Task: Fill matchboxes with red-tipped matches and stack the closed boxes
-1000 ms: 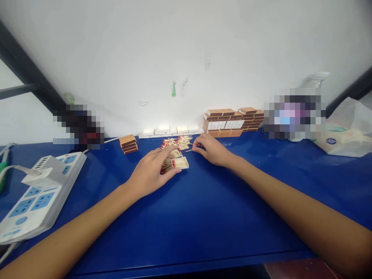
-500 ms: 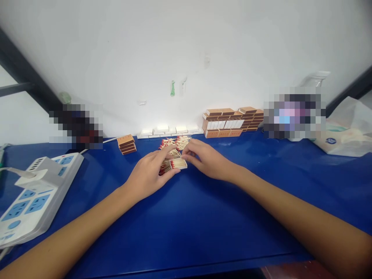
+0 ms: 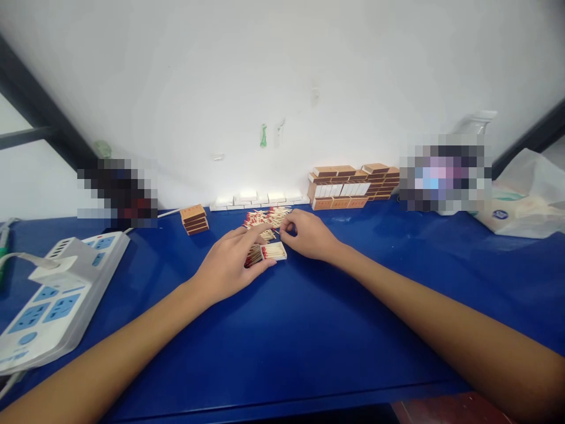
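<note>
Blue table (image 3: 309,330), near its back edge: your left hand (image 3: 229,262) cups the match tray (image 3: 274,252); your right hand (image 3: 311,235), fingers pinched narrow, sits just beyond it. Print on the stacked boxes (image 3: 353,187) is unreadable.

Bright even light, soft faint shadows, wide-angle bending at edges, pixelated patches

The small white cardboard matchbox tray (image 3: 276,252) lies flat on the blue tabletop (image 3: 282,330), open side up. It is packed with pale wooden sticks lying parallel, red heads at its left end. Just behind it sits the loose heap of red-tipped wooden matches (image 3: 270,217) — criss-crossed, spread low, partly hidden.
</note>
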{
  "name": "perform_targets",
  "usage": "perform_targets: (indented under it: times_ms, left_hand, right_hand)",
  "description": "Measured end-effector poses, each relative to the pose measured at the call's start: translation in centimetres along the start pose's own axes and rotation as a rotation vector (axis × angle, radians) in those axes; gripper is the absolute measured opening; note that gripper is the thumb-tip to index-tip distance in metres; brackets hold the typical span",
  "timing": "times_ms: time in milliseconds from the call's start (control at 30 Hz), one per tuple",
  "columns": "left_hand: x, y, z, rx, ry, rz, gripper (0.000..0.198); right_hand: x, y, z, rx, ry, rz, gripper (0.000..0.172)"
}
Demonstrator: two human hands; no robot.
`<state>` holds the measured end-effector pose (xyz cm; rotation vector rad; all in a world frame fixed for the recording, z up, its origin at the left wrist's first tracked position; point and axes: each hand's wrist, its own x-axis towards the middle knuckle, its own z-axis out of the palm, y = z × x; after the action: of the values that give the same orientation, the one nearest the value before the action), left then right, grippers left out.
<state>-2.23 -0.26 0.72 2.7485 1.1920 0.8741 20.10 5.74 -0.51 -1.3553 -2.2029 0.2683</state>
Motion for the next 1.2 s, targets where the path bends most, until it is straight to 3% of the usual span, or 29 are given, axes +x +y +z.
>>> perform_targets:
  times_ms: [233, 333, 400, 567, 700, 800, 1000, 1200]
  left_hand:
    - [0.1, 0.0, -0.1, 0.016, -0.002, 0.000, 0.063]
    - [0.0, -0.3, 0.0, 0.034, 0.019, 0.002, 0.064]
    - [0.0, -0.3, 0.1, 0.038, 0.031, -0.009, 0.064]
    - [0.1, -0.2, 0.0, -0.013, 0.014, -0.062, 0.066]
    - [0.4, -0.5, -0.7, -0.011, 0.033, -0.093, 0.065]
    - [0.7, -1.2, -1.3, -0.001, 0.110, -0.103, 0.064]
    - [0.9, -2.2, -1.9, 0.056, 0.192, -0.139, 0.060]
    - [0.9, -2.3, -1.7, 0.057, 0.193, -0.125, 0.058]
  right_hand:
    - [-0.1, 0.9, -0.6, -0.089, -0.072, -0.014, 0.016]
    - [-0.3, 1.1, -1.6, -0.045, -0.011, -0.026, 0.014]
    - [-0.7, 0.7, -2.3, 0.058, 0.016, -0.088, 0.011]
    - [-2.0, -1.2, -2.6, 0.200, -0.121, -0.300, 0.009]
    - [-2.3, -1.5, -1.7, 0.231, 0.030, -0.299, 0.009]
    - [-2.4, -1.5, -1.3, 0.220, 0.107, -0.310, 0.009]
    - [-3.0, -2.7, -0.1, 0.173, -0.114, -0.504, 0.010]
    - [-2.7, -3.2, 1.1, 0.120, -0.162, -0.490, 0.008]
